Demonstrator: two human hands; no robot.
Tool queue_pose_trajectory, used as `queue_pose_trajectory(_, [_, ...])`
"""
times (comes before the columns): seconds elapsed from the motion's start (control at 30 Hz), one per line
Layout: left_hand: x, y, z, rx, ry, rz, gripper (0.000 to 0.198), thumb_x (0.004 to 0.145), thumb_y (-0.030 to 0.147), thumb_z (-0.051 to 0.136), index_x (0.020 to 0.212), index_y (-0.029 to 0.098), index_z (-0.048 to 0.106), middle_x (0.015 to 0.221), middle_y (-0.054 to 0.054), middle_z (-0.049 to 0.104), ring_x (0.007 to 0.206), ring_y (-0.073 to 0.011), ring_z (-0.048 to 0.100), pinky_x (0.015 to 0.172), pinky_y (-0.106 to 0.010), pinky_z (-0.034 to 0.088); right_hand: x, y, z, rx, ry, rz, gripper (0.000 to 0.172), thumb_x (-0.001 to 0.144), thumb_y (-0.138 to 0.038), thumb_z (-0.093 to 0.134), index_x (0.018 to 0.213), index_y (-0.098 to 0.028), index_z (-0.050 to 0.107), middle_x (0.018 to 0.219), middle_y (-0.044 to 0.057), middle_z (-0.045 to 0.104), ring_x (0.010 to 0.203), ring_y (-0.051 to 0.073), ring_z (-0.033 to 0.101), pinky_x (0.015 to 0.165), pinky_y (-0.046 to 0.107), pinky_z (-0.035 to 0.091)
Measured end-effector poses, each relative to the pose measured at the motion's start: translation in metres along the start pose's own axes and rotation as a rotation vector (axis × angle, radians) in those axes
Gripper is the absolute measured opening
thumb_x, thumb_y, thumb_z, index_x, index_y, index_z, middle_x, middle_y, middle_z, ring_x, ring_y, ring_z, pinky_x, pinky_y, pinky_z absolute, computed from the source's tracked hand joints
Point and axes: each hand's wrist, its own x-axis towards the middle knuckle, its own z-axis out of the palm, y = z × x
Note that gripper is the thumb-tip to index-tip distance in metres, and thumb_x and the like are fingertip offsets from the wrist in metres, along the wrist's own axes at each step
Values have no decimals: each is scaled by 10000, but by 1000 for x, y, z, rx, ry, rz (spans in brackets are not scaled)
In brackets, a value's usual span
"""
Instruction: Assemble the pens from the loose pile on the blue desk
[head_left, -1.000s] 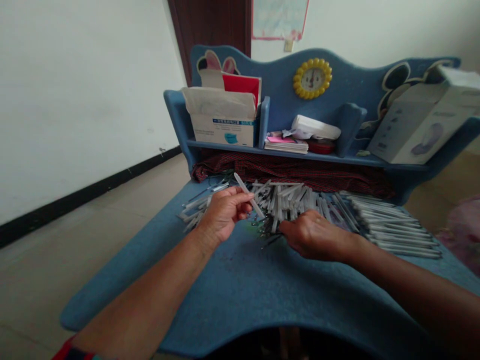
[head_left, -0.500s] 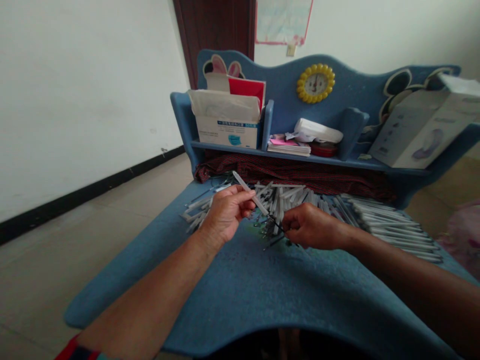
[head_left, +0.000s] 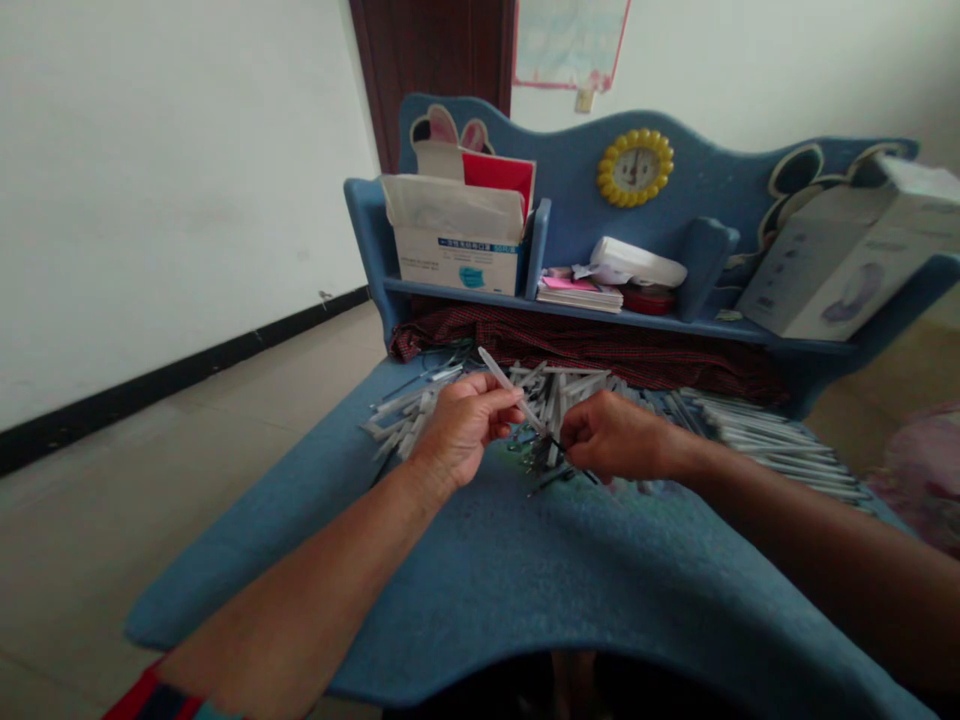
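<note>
Pinched between thumb and fingertips, the left hand (head_left: 465,425) holds a pale plastic pen barrel (head_left: 501,375) that slants up and away. The right hand (head_left: 611,437), fingers closed, nips a thin dark refill (head_left: 553,443) at the barrel's lower end. Just behind them lies a loose heap of barrels (head_left: 577,385). Bare, felt-like blue desk (head_left: 525,580) spreads to the near curved edge.

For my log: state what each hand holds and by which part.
Left hand grips a white pen tube at its middle; right hand pinches a thin dark piece at the tube's tip.
</note>
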Motion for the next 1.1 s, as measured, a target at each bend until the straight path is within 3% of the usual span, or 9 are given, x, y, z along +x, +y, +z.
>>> queue_pose_trajectory(0.1, [-1,0,2,-22,-2,-47,115,671,136,683,736,125,589,637,-14,638,483,-86,581,396,-151,362,6,-4,-4,-29,29,-33,154,644,-88,475,626,-123,624,435,-27,524,380,79,488,380,167,328])
queue_pose_trajectory(0.23, [0,1,1,-118,24,-157,53,737,108,623,716,128,579,635,-33,659,515,-131,634,404,-176,416,14,-15,-11,-172,172,-115,149,649,-87,509,600,-124,645,443,-28,507,418,65,453,418,182,292])
queue_pose_trajectory(0.43, [2,11,-1,-345,65,-251,163,840,108,522,706,101,614,604,-40,658,517,-116,636,449,-193,483,-3,-33,-29,-248,553,-294,222,783,-290,565,656,-140,667,526,-11,542,473,67,420,453,211,262])
queue_pose_trajectory(0.6, [5,16,-5,-413,98,-233,214,863,117,510,672,108,608,594,-35,654,511,-98,625,455,-174,497,-19,-29,-28,-251,839,-398,329,846,-413,525,735,-141,675,570,12,584,492,82,463,496,226,313])
queue_pose_trajectory(0.8, [0,10,2,-483,10,-238,194,874,93,486,743,98,628,618,-39,677,542,-117,654,480,-184,535,-3,-23,-8,-416,972,-403,400,869,-468,468,765,-137,669,569,29,592,489,98,491,516,234,314])
queue_pose_trajectory(0.93, [-9,10,10,-492,-56,-288,234,882,68,448,739,83,633,600,-53,679,537,-131,661,475,-190,540,6,-26,-7,-416,1076,-394,455,877,-503,431,718,-140,656,544,29,579,482,104,484,513,240,304])
queue_pose_trajectory(1.1, [-7,17,7,-517,-48,-259,262,901,77,417,758,65,636,620,-74,687,538,-131,660,499,-197,550,1,-14,-8,-329,938,-372,416,894,-452,431,732,-144,659,564,19,572,487,86,459,522,230,309])
